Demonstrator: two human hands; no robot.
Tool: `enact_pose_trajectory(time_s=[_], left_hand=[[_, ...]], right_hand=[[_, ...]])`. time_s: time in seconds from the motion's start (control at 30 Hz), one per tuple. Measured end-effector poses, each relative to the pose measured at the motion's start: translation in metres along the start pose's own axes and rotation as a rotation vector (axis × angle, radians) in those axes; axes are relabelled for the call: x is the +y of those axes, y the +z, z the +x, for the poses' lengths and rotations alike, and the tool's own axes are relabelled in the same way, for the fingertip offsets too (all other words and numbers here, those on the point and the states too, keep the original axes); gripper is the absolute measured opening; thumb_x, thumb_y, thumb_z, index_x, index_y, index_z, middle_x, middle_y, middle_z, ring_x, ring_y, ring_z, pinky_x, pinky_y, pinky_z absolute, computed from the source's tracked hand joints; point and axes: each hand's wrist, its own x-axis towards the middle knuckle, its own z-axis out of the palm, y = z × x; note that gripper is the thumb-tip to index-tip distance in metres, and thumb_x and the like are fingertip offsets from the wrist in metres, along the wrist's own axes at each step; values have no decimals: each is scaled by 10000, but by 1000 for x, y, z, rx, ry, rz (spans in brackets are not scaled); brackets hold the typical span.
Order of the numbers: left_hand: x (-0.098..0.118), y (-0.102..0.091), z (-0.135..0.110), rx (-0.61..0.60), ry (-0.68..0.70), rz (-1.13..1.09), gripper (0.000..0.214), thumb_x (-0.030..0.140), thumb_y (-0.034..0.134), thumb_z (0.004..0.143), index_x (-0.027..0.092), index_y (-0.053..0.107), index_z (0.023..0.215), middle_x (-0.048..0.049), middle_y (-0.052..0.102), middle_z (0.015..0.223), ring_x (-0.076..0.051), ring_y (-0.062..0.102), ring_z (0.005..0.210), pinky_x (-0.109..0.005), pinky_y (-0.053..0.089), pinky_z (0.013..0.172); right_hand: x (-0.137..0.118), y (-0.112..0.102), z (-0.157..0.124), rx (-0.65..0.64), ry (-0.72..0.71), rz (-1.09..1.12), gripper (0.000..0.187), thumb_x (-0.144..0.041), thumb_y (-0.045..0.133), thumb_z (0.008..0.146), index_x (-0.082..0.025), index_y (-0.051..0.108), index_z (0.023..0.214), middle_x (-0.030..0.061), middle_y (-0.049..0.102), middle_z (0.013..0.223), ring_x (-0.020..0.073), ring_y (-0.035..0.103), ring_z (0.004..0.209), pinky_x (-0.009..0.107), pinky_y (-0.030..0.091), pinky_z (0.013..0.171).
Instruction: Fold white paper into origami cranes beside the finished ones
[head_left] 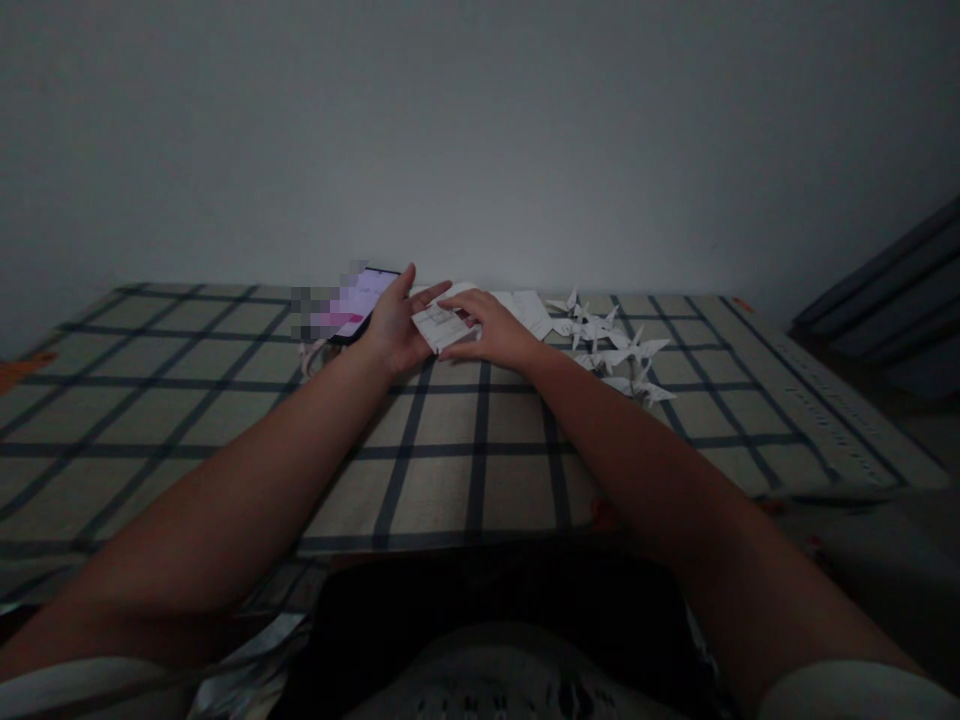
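Note:
A small folded piece of white paper (441,330) with crease lines is between my two hands, above the table. My right hand (491,328) grips its right side, thumb at the lower edge and fingers along the top. My left hand (397,325) is turned palm up beside it, thumb raised and fingers stretched out; the paper covers part of those fingers, so whether they touch it is unclear. Just left of that hand a phone (358,302) with a lit pinkish screen leans at a tilt. Several white origami cranes (619,350) lie in a cluster right of my right hand.
Flat white paper sheets (529,310) lie behind my right hand. A checked tablecloth (450,470) covers the table, which meets a plain wall (480,140) at the back. A pale cord or ring (311,358) lies below the phone. Dark striped fabric (892,290) hangs at the far right.

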Motion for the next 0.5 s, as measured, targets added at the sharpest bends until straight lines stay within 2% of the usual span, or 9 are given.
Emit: enact_pose_trajectory(time_s=[0.17, 0.3, 0.4, 0.5], left_hand=[[-1, -1, 0, -11, 3, -8, 542, 659, 446, 906, 177, 607, 1095, -192, 676, 1016, -352, 703, 976, -533, 568, 841], [-1, -5, 2, -34, -20, -6, 546, 669, 447, 900, 185, 608, 1095, -179, 683, 989, -339, 714, 929, -518, 575, 816], [-2, -8, 4, -86, -25, 4, 556, 685, 447, 892, 192, 601, 1098, -169, 677, 975, -333, 716, 915, -502, 578, 801], [-1, -5, 2, -121, -13, 13, 546, 675, 451, 895, 192, 593, 1108, -155, 669, 960, -324, 716, 915, -486, 576, 797]], right_hand=[[0, -1, 0, -13, -13, -9, 682, -402, 868, 703, -194, 625, 1305, 131, 608, 1363, 291, 507, 1297, 469, 365, 1130], [1, -2, 0, 3, -16, -18, 513, -412, 770, 814, -193, 667, 1267, 117, 653, 1305, 275, 534, 1256, 453, 380, 1115], [2, -3, 2, 18, -35, -54, 385, -274, 680, 874, -222, 684, 1255, 93, 660, 1303, 263, 530, 1264, 465, 356, 1135], [4, -4, 3, 17, -42, -97, 387, -140, 654, 835, -220, 713, 1208, 90, 644, 1296, 253, 519, 1274, 460, 348, 1147]])
